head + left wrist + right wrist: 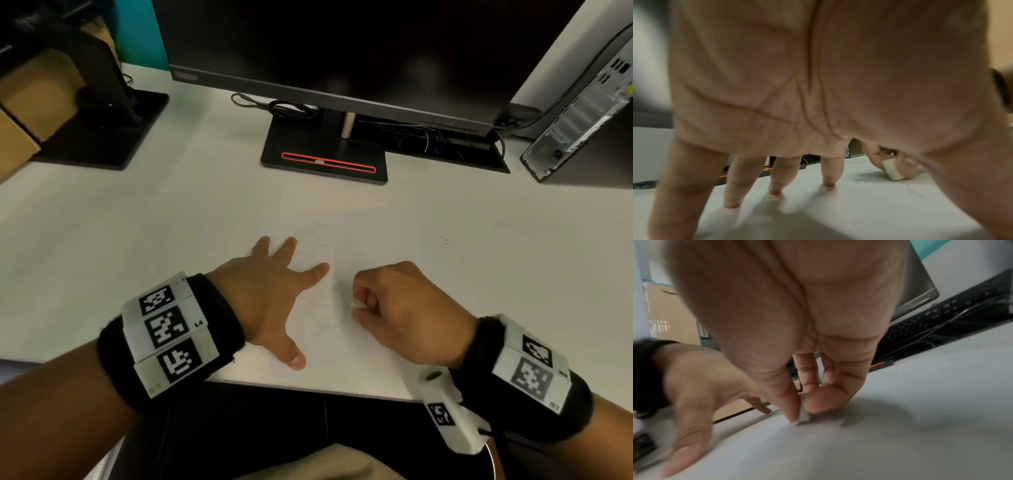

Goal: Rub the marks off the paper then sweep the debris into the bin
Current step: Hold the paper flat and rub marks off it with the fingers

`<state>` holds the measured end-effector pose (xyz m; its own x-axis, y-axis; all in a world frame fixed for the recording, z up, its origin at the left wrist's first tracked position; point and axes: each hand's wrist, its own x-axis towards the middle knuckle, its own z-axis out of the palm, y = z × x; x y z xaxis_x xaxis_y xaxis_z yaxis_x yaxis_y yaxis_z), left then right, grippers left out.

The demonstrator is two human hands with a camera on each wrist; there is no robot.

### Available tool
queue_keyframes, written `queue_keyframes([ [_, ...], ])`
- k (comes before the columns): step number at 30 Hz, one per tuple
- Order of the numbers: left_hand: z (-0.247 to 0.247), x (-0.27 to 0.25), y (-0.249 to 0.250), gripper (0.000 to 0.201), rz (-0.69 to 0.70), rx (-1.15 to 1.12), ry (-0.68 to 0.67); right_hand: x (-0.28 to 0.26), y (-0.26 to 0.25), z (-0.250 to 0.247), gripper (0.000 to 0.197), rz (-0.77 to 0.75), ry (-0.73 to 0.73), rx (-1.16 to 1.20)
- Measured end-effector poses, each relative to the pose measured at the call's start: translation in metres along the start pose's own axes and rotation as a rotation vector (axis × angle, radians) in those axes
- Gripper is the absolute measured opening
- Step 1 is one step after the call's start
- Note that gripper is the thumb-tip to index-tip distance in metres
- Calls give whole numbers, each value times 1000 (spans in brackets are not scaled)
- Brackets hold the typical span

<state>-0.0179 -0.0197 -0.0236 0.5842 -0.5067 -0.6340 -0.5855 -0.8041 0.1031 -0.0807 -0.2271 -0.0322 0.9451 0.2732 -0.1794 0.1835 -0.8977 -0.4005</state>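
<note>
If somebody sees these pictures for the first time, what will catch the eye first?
Probably the two hands at the desk's near edge: the left hand pressed flat with spread fingers on the paper, the right hand pinching a small white eraser against it. Behind them stands a dark monitor.

Left wrist band (170, 329): white plate between 2 square black-and-white coded markers carries "L4". Remaining markers on it and on the right wrist band (534, 368) are codes only, small print beside them too blurred. Monitor (342, 51) bezel logo unreadable. Box (674, 318) label unreadable.
</note>
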Motion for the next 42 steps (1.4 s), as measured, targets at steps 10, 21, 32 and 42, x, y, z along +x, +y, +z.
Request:
queue_keyframes([
  [10, 0, 0, -1, 132, 2, 18, -9, 1, -6, -2, 20, -14, -81, -8],
  [21, 1, 2, -1, 132, -1, 22, -8, -1, -17, -4, 14, -157, -130, -64],
  [32, 1, 2, -1, 132, 1, 14, -4, -9, -5, -12, 25, -258, -193, -148],
  [42, 2, 2, -1, 132, 1, 19, -3, 10, -12, -10, 27, -260, -212, -109],
])
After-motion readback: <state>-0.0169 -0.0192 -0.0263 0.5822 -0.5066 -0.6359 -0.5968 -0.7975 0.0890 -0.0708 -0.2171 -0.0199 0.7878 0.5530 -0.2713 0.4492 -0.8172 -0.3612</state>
